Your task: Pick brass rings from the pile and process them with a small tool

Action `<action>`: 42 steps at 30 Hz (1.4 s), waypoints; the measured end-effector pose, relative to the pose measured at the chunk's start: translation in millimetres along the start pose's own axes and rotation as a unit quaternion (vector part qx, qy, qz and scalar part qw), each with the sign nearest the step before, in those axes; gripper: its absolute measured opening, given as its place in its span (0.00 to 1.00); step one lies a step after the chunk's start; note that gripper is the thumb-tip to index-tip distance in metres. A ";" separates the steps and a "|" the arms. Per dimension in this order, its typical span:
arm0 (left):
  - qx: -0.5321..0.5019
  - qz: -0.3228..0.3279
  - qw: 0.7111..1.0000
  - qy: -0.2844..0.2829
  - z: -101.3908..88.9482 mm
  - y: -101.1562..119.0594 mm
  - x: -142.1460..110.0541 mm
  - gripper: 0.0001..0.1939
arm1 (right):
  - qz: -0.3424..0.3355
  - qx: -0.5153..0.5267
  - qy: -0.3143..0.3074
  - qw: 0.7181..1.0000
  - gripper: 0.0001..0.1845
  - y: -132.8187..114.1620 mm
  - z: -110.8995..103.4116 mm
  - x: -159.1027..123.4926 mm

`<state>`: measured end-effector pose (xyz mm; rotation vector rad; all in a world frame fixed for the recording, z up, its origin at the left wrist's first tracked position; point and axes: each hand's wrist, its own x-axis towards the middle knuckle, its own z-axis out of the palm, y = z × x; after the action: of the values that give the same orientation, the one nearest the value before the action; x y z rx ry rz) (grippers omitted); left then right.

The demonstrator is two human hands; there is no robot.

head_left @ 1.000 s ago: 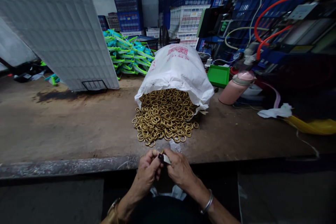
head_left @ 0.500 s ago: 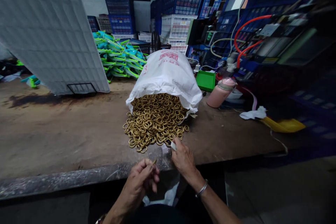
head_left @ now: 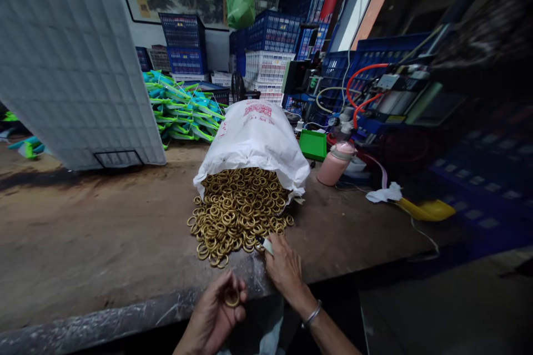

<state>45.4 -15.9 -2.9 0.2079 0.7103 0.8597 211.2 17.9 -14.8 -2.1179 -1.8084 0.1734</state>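
Observation:
My left hand (head_left: 217, 310) is closed in a pinch on a single brass-coloured ring (head_left: 232, 298), over the table's front edge. To its right, my right hand (head_left: 285, 266) rests at the front of a heap of rings (head_left: 233, 211). Its fingers grip a small white tool (head_left: 266, 245) with a dark tip pointing at the heap; its exact kind is unclear. Behind both hands, a white woven sack (head_left: 258, 133) lies on its side with its mouth toward me, rings spilling from it onto the table.
The worn brown table (head_left: 104, 244) ends at a scuffed front edge. A white ribbed panel (head_left: 83, 66) stands at left, beside piled green-and-blue pieces (head_left: 183, 108). On the right are a green tray (head_left: 313, 145), a pink bottle (head_left: 336, 163) and a machine with red hoses (head_left: 366, 75).
The view has tilted up slightly. My left hand has turned, so the ring that was edge-on now shows its round face. My right hand stays by the heap with the tool.

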 end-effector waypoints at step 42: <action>0.325 0.138 0.936 0.011 -0.7 2.0 -5.5 0.16 | -0.043 0.426 -0.167 0.888 0.12 -37.2 -5.4 -25.3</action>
<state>41.3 -18.8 0.1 0.9103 0.9865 0.8688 173.7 -3.2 -0.4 -1.4149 -1.5454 1.1371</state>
